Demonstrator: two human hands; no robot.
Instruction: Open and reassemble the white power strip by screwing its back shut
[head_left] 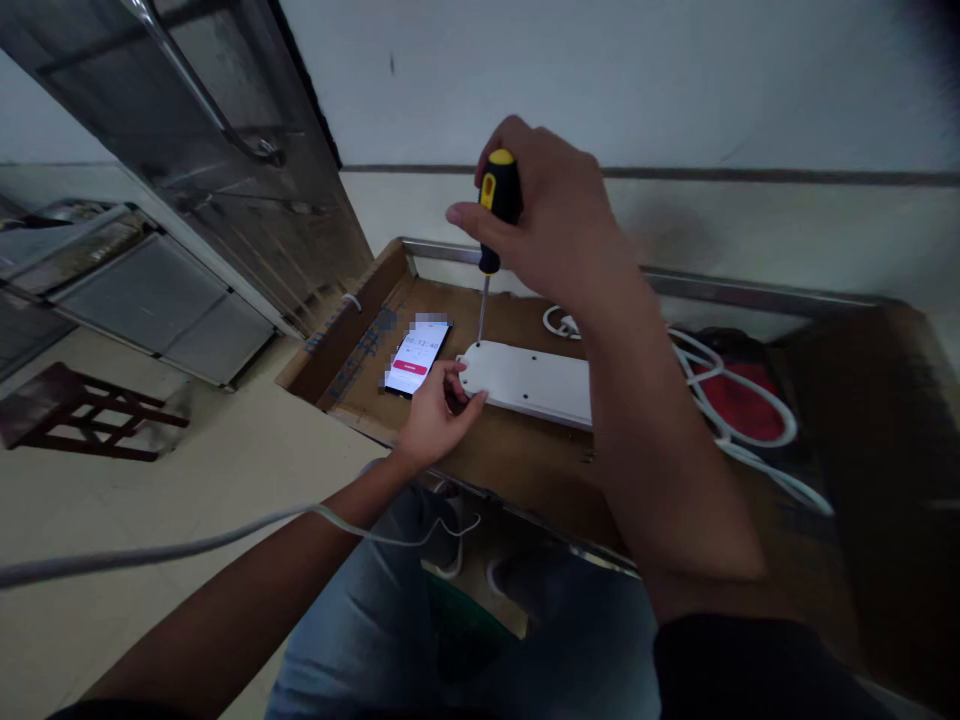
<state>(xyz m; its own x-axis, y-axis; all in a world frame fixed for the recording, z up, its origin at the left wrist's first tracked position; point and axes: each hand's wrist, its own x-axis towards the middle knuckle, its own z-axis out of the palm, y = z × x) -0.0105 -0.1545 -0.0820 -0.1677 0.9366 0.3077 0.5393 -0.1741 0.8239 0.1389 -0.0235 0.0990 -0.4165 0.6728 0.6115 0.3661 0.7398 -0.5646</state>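
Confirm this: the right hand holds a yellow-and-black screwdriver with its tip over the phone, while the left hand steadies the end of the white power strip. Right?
Not quite. The head view shows the right hand holding the yellow-and-black screwdriver with its tip at the white power strip, not over the phone. The left hand does steady the strip's end.

One left hand [439, 420], one right hand [551, 215], one yellow-and-black screwdriver [499, 195], one white power strip [525, 382], one smartphone [416, 355], one wooden board [517, 322], and one dark wooden stool [82, 415].
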